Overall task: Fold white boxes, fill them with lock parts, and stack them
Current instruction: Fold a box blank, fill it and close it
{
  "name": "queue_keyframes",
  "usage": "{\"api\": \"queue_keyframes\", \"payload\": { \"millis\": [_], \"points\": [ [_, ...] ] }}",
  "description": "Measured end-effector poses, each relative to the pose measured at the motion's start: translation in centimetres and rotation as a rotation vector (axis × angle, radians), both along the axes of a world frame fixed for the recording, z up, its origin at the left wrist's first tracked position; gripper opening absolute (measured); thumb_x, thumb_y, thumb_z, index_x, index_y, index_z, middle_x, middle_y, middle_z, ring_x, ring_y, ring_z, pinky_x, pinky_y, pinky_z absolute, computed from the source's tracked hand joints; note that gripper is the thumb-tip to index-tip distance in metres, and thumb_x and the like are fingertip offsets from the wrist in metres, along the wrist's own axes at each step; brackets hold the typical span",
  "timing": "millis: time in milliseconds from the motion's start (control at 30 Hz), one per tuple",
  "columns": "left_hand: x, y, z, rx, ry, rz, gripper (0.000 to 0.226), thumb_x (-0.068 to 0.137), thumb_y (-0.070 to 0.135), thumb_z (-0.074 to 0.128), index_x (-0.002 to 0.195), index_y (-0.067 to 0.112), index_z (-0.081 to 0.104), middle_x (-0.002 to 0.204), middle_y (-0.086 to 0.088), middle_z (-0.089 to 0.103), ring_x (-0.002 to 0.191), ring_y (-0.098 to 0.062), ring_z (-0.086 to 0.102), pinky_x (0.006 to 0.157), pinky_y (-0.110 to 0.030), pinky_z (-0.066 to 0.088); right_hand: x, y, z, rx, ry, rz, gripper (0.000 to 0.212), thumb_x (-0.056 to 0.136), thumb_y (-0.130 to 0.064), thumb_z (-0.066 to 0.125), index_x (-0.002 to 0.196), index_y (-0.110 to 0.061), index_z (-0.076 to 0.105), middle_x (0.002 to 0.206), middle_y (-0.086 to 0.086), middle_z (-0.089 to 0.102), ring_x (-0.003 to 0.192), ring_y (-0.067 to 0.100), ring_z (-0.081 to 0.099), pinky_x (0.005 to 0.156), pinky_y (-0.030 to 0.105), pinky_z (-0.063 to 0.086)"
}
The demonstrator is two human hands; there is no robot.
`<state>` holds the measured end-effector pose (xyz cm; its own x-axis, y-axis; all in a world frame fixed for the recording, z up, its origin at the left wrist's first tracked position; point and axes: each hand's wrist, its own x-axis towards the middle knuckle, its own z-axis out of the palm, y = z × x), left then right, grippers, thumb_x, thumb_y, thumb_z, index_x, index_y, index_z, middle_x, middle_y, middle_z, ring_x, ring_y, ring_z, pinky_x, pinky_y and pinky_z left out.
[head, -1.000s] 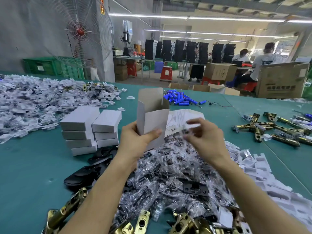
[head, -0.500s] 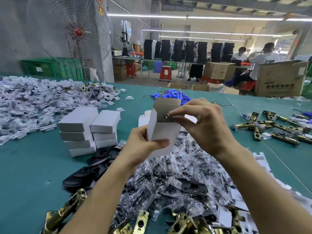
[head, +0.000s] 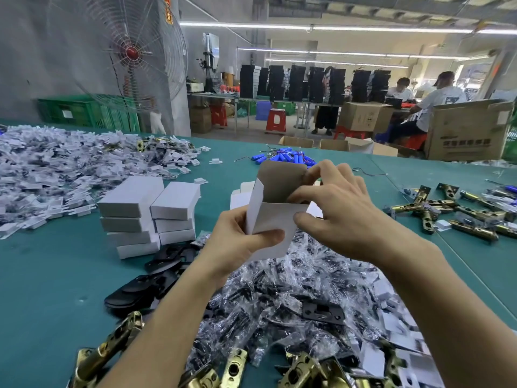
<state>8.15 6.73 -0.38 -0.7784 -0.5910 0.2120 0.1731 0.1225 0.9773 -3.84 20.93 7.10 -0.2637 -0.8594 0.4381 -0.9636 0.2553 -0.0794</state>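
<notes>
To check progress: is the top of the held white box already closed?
No, the white box in the left hand has its top flap standing up, and the right hand is at its open mouth.

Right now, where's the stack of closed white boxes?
Head view, left of centre on the green table: the stack of closed white boxes sits left of the open white box in the left hand, behind the black plates.

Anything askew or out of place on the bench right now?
Only the left stack of closed white cardboard boxes: its layers sit staggered, edges not flush. The open white box being folded looks undamaged.
</notes>
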Motion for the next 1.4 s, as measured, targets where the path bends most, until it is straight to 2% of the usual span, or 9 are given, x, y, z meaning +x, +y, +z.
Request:
{"api": "queue_keyframes", "payload": {
  "millis": [133,300,500,633,767,900,1067,1200,1400],
  "points": [
    [0.4,0.2,0.4,0.085,0.030,-0.116,0.044,0.067,0.009,0.089,0.108,0.015,0.076,0.106,-0.012,0.076,0.093,-0.021,0.071,0.074,-0.031,0.059,-0.6,1.3,-0.9,-0.456,-0.412,0.157,0.034,0.083,-0.018,0.077,0.112,-0.033,0.065,0.118,-0.009,0.052,0.116,0.010,0.050,0.098,0.026,0.042],
    [0.6,0.7,0.2,0.171,-0.033,-0.300,0.033,0.074,0.023,0.082,0.106,0.021,0.075,0.109,-0.007,0.076,0.100,-0.020,0.072,0.084,-0.040,0.060,-0.6,2.0,-3.5,-0.505,-0.976,0.387,0.032,0.079,-0.027,0.066,0.111,-0.029,0.068,0.108,-0.006,0.075,0.100,0.011,0.071,0.082,0.029,0.059],
    [0.2,1.4,-0.1,-0.113,-0.242,-0.259,0.041,0.085,0.025,0.079,0.122,0.027,0.061,0.114,-0.003,0.073,0.101,-0.017,0.072,0.084,-0.031,0.060,-1.2,2.2,-7.5,-0.472,-0.940,0.312,0.024,0.085,-0.023,0.062,0.108,-0.021,0.071,0.100,0.002,0.077,0.094,0.011,0.070,0.081,0.024,0.056],
    [0.1,1.0,0.1,-0.297,-0.129,0.070,0.062,0.068,0.018,0.093,0.107,0.042,0.052,0.097,0.004,0.070,0.079,-0.008,0.073,0.068,-0.024,0.058,-1.7,2.6,-9.0,-0.421,-0.905,0.256,0.024,0.087,-0.028,0.061,0.108,-0.030,0.071,0.104,-0.013,0.075,0.100,0.004,0.068,0.083,0.017,0.052],
    [0.2,0.7,0.2,-0.372,-0.076,0.038,0.050,0.069,0.017,0.092,0.097,0.044,0.061,0.104,0.011,0.072,0.087,-0.010,0.073,0.076,-0.027,0.060,-2.2,2.8,-8.8,-0.348,-0.898,0.240,0.024,0.088,-0.034,0.058,0.106,-0.029,0.073,0.103,-0.013,0.073,0.102,0.007,0.066,0.083,0.019,0.052],
    [0.2,0.9,0.1,-0.391,-0.105,-0.022,0.035,0.072,0.019,0.090,0.093,0.042,0.072,0.100,0.021,0.072,0.092,-0.003,0.070,0.075,-0.018,0.055,-2.5,3.2,-8.4,-0.299,-0.886,0.257,0.027,0.089,-0.035,0.057,0.109,-0.027,0.074,0.103,-0.015,0.072,0.104,0.004,0.065,0.082,0.016,0.048],
    [0.2,1.0,0.2,-0.310,-0.147,-0.060,0.024,0.074,0.015,0.089,0.082,0.032,0.075,0.082,-0.004,0.076,0.082,-0.018,0.074,0.072,-0.025,0.057,-1.4,3.2,-8.3,-0.508,-0.957,0.335,0.031,0.087,-0.023,0.068,0.111,-0.042,0.069,0.112,-0.017,0.069,0.106,0.002,0.064,0.081,0.016,0.051],
    [0.5,1.0,0.4,-0.274,-0.137,-0.099,0.022,0.073,0.013,0.089,0.083,0.028,0.077,0.079,-0.001,0.077,0.082,-0.014,0.075,0.069,-0.020,0.055,-1.0,2.8,-7.6,-0.668,-1.120,0.251,0.025,0.090,-0.041,0.065,0.115,-0.046,0.062,0.097,-0.002,0.073,0.091,0.008,0.071,0.072,0.022,0.054],
    [0.4,1.0,0.6,-0.234,-0.084,-0.081,0.035,0.070,0.000,0.088,0.088,0.021,0.067,0.096,-0.002,0.075,0.081,-0.016,0.075,0.067,-0.021,0.054,-0.9,3.0,-6.4,-0.536,-1.124,0.284,0.017,0.078,-0.037,0.067,0.081,-0.025,0.079,0.076,-0.005,0.072,0.070,0.005,0.063,0.063,0.017,0.051]
  ]
}}
